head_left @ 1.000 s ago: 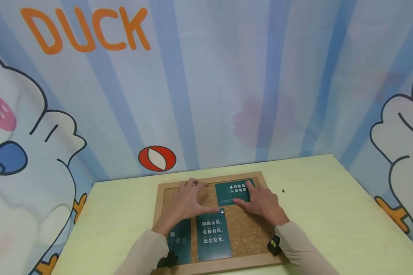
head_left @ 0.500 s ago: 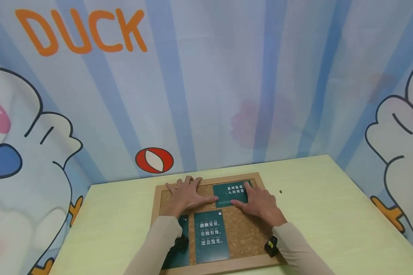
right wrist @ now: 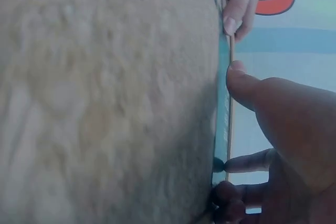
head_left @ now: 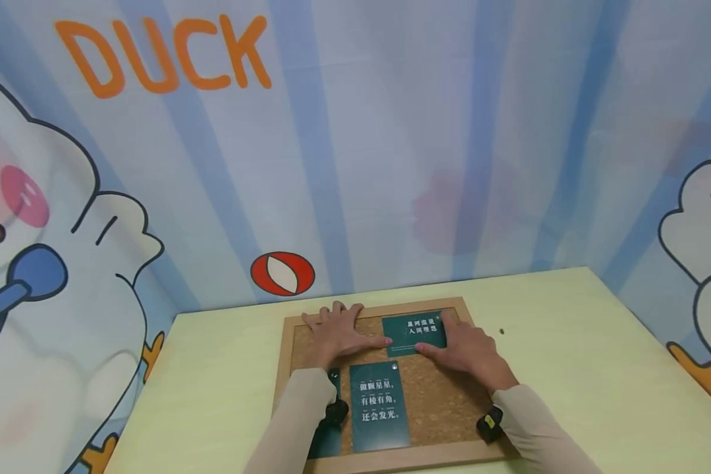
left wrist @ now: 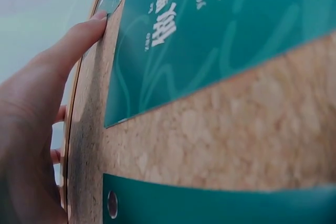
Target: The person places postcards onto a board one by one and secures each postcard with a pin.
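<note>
A green card with white Chinese characters (head_left: 405,334) lies near the top edge of a wood-framed cork board (head_left: 444,408). My left hand (head_left: 339,334) spreads over the board's upper left, its thumb (left wrist: 79,40) reaching the card's left edge and its fingertips at the top frame. From the right, my right hand (head_left: 468,347) touches the same card, thumb at the lower edge and index finger by the upper right corner. A second green card (head_left: 379,408) stands upright in the board's middle, with a round pin (head_left: 394,367) at its top right corner. My left forearm partly hides a third card (head_left: 328,444).
The board rests on a pale yellow table (head_left: 569,368). A tiny dark object (head_left: 501,331) lies right of the board. Behind the table hangs a striped curtain (head_left: 379,164) with cartoon ducks and a red ball (head_left: 282,273).
My left hand has moved up the board, and its thumb has come to the top card's left edge. The right hand keeps its place on that card.
</note>
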Available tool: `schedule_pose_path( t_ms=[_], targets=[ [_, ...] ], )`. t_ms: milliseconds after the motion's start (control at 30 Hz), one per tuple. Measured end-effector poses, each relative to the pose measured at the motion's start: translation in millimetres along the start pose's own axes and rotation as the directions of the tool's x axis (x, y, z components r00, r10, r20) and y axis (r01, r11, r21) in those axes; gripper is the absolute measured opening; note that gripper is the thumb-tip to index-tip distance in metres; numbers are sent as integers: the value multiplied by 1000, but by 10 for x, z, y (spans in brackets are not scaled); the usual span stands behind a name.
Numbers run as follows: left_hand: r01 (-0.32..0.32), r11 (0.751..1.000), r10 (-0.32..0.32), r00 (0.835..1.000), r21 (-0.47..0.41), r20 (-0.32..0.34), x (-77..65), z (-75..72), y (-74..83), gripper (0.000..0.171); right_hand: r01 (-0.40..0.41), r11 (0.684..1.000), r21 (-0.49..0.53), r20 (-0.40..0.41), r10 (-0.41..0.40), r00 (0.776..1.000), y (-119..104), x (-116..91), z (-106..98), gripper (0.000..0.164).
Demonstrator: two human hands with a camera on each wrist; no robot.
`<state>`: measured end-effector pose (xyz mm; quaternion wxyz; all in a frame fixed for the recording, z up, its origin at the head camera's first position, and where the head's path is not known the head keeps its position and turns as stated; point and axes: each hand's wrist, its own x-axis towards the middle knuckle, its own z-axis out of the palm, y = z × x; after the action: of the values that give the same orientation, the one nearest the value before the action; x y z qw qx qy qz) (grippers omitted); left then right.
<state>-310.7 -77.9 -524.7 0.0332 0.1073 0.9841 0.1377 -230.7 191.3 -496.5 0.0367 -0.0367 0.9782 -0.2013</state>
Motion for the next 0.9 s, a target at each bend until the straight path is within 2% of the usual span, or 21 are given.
schedule_pose_path(
  t_ms=[133, 233, 367, 500, 700, 900],
  targets=[
    [-1, 1000, 1, 1000, -2, -7, 20, 27, 34, 120, 24, 995, 101, 3, -25, 1000, 93, -44, -87, 92],
    [4, 1000, -4, 1000, -2, -6, 20, 24, 37, 119, 49, 989, 139, -11, -48, 999, 165, -68, -186, 86],
    [11, 1000, -11, 1000, -15, -6, 8, 11, 11, 119, 86, 989, 119, -73, -78, 994, 344, -70, -331, 72],
    [20, 999, -20, 1000, -31, -5, -10, -13, 13, 118, 122, 990, 74, -122, -113, 986, 656, -49, -431, 53],
    [27, 999, -27, 1000, -28, -4, -21, -30, 12, 117, 166, 982, 84, -84, -159, 984, 1034, -10, -469, 30],
    [28, 999, -28, 1000, -30, -1, -56, -81, 70, 114, 211, 974, 78, -81, -204, 976, 1182, 26, -441, 8]
  ],
)
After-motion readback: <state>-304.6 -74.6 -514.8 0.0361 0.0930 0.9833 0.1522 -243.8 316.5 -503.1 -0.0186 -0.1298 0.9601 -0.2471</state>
